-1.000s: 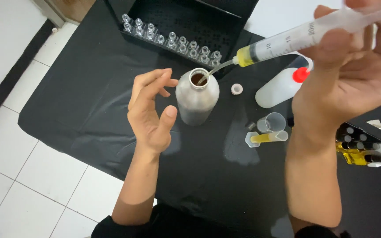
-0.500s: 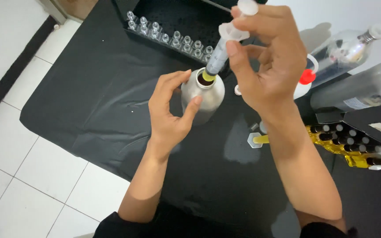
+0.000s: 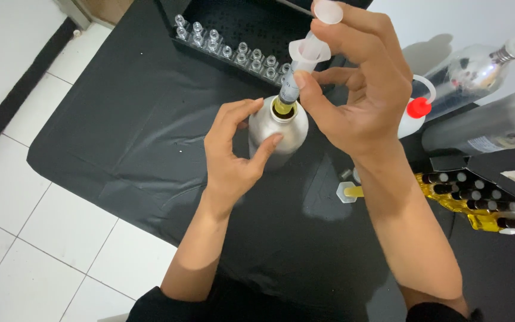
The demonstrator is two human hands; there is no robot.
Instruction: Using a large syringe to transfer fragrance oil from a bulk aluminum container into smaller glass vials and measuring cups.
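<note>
The left hand (image 3: 233, 158) wraps loosely around a silver metal bottle (image 3: 276, 140) standing upright on the black-covered worktop (image 3: 120, 137), thumb and fingers touching its sides. The right hand (image 3: 359, 89) grips a plastic syringe (image 3: 302, 65) held upright, tip in the bottle's mouth, one fingertip on the plunger top. Behind stands a row of small glass vials (image 3: 233, 50); a box of dark vials (image 3: 478, 200) lies at right.

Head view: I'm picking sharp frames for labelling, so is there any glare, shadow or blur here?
Head view: mostly sharp; the right hand holding the syringe and the left hand on the silver bottle are crisp. Soft shine on that bottle; bright glare on the clear bottle, which throws a shadow on the wall.
</note>
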